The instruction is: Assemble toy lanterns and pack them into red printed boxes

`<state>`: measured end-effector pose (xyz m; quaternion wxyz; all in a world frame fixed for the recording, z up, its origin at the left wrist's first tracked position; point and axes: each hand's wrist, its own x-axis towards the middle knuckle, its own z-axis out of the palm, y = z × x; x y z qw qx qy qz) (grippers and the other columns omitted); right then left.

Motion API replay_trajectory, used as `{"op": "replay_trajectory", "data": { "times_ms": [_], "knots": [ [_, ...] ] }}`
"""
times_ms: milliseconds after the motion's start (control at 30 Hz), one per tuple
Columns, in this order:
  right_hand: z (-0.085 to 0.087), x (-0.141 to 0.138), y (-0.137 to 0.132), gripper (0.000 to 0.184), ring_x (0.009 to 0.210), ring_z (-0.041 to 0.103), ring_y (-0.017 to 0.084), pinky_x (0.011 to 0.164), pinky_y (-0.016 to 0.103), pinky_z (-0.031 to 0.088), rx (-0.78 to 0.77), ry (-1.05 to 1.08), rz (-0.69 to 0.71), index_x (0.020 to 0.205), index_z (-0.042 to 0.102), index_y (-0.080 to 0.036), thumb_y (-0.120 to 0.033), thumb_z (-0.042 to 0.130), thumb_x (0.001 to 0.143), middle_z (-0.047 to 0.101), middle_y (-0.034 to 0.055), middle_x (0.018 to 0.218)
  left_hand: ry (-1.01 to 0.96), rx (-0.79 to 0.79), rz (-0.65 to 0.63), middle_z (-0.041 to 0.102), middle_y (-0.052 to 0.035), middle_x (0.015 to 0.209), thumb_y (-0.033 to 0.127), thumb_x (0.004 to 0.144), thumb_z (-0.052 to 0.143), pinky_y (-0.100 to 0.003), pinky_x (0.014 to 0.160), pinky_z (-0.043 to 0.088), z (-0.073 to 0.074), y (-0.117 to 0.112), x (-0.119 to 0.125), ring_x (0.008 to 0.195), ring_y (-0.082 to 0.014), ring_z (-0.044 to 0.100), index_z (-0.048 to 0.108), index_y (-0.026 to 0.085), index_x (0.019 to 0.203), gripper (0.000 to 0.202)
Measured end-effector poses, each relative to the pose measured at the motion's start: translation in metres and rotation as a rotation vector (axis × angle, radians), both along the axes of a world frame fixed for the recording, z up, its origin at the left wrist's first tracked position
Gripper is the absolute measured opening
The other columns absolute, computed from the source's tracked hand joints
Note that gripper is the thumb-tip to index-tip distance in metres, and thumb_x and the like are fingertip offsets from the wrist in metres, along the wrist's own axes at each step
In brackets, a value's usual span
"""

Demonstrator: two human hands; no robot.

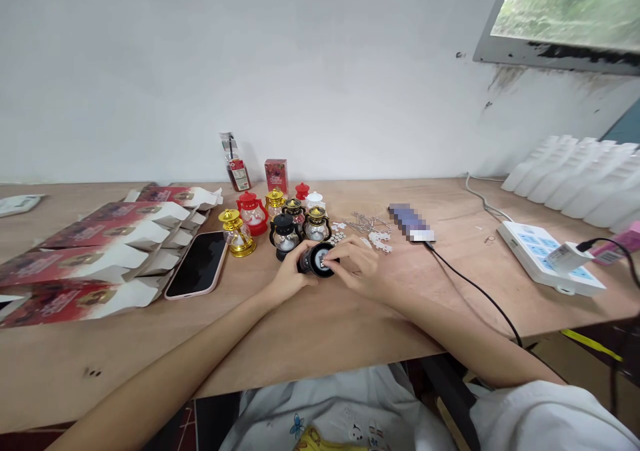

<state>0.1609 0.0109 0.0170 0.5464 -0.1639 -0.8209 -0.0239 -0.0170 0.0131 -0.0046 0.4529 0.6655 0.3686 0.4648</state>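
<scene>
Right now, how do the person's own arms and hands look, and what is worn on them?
Both forearms are bare. The left hand and right hand wear no gloves, and no ring or watch shows. A white short sleeve covers the right upper arm; the left sleeve is out of view.

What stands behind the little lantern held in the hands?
More lanterns, black, gold, red and white, then a red box. The left hand and right hand cover the sides of the held lantern.
</scene>
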Motion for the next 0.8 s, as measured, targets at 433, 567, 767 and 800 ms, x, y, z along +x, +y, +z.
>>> {"op": "replay_trajectory", "data": {
  "times_ms": [433,567,767,800],
  "knots": [
    [-0.003,0.003,0.002,0.018,0.075,0.061,0.012,0.066,0.027,0.046,0.374,-0.136,-0.112,0.091,0.06,-0.021,-0.007,0.05,0.084,0.067,0.001,0.076,-0.012,-0.038,0.038,0.058,0.0009,0.092,0.01,0.045,0.066,-0.033,0.089,0.038,0.002,0.0,0.0,0.093,-0.0212,0.051,0.056,0.017,0.095,0.051],
    [-0.006,0.002,0.001,0.023,0.082,0.061,0.015,0.07,0.03,0.048,0.419,-0.168,-0.092,0.105,0.057,-0.018,-0.012,0.054,0.082,0.069,0.0044,0.084,-0.016,-0.05,0.067,0.057,0.0011,0.091,0.01,0.046,0.066,-0.032,0.088,0.038,0.003,-0.001,0.0,0.092,-0.021,0.051,0.054,0.017,0.093,0.049],
    [-0.01,-0.001,-0.002,0.029,0.086,0.059,0.018,0.073,0.033,0.047,0.327,-0.237,-0.104,0.112,0.055,-0.017,-0.017,0.049,0.084,0.069,0.0069,0.089,0.006,-0.022,0.096,0.058,0.0018,0.089,0.009,0.045,0.065,-0.032,0.087,0.04,0.005,-0.002,0.001,0.091,-0.0208,0.052,0.055,0.017,0.092,0.048],
    [-0.011,-0.001,-0.001,0.03,0.089,0.059,0.018,0.076,0.033,0.047,0.316,-0.253,-0.103,0.114,0.054,-0.017,-0.017,0.049,0.084,0.069,0.0073,0.093,0.001,-0.028,0.116,0.058,0.0018,0.089,0.01,0.046,0.065,-0.032,0.086,0.04,0.005,-0.002,0.001,0.091,-0.0209,0.052,0.055,0.018,0.092,0.048]
  ]
}}
